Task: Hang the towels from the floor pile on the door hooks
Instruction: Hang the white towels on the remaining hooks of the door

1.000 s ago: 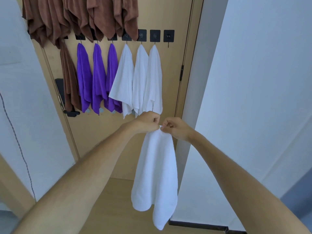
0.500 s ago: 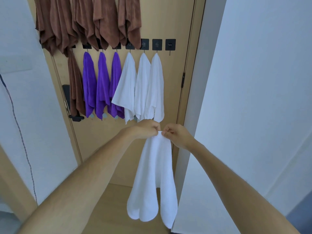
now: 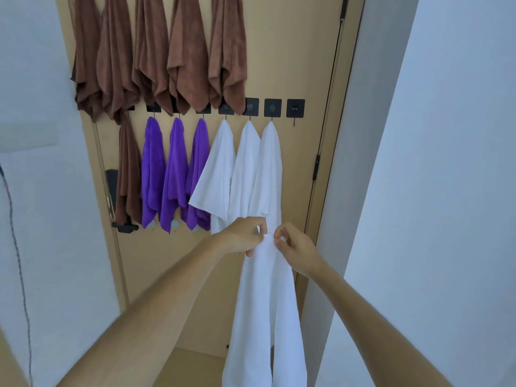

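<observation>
White towel: soft, light, limp; pinched at top edge by left hand and right hand; best gripped there, below empty hook.

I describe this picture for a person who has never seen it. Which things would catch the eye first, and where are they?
First the eye falls on the white towel hanging low in the middle, pinched at its top by the left hand and the right hand. Behind, on the door, hang brown towels on top, then purple towels and three white towels. At the right end of the lower row one hook is bare.
</observation>
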A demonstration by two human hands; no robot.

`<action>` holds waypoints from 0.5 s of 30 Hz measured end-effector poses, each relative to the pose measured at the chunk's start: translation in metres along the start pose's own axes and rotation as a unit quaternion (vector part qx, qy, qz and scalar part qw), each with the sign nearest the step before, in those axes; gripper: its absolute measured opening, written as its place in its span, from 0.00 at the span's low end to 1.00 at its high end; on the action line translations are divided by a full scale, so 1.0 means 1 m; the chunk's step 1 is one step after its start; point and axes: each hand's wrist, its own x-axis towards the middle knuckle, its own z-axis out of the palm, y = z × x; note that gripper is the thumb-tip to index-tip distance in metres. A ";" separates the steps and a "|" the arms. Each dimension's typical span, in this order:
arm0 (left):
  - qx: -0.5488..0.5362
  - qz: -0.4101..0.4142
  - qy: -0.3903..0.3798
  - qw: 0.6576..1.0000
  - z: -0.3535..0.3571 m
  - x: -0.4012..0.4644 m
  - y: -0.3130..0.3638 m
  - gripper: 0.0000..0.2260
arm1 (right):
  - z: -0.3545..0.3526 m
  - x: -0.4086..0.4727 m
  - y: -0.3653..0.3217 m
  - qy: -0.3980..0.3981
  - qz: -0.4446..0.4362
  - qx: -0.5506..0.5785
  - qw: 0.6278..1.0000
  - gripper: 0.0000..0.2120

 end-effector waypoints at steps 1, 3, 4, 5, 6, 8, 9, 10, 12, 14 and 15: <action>-0.004 0.014 0.006 1.000 -0.004 0.011 -0.005 0.07 | 0.001 0.010 0.004 0.009 0.006 -0.010 1.000 0.04; -0.018 0.040 0.013 0.999 -0.013 0.036 -0.014 0.06 | 0.003 0.034 0.012 0.034 0.019 -0.027 0.999 0.05; -0.019 0.052 0.012 0.998 -0.019 0.049 -0.019 0.05 | 0.004 0.047 0.014 0.045 0.025 -0.032 0.998 0.05; -0.017 0.065 0.010 0.998 -0.025 0.062 -0.023 0.04 | 0.003 0.060 0.016 0.054 0.030 -0.038 0.997 0.05; -0.015 0.077 0.007 0.997 -0.031 0.075 -0.027 0.04 | 0.003 0.074 0.018 0.062 0.035 -0.045 0.996 0.05; -0.013 0.096 0.006 0.995 -0.043 0.101 -0.036 0.04 | 0.001 0.101 0.020 0.078 0.042 -0.063 0.994 0.06; -0.012 0.105 0.005 0.994 -0.049 0.114 -0.040 0.04 | 0.000 0.112 0.021 0.086 0.046 -0.072 0.993 0.05; -0.011 0.113 0.004 0.994 -0.054 0.127 -0.043 0.04 | 0.000 0.124 0.022 0.095 0.049 -0.082 0.991 0.05; -0.011 0.130 0.006 0.991 -0.062 0.151 -0.045 0.03 | -0.002 0.143 0.024 0.116 0.052 -0.101 0.987 0.06; -0.018 0.148 0.011 0.989 -0.065 0.173 -0.041 0.02 | -0.008 0.159 0.028 0.141 0.050 -0.131 0.980 0.07; -0.024 0.154 0.013 0.988 -0.064 0.182 -0.037 0.02 | -0.012 0.166 0.030 0.156 0.048 -0.148 0.975 0.07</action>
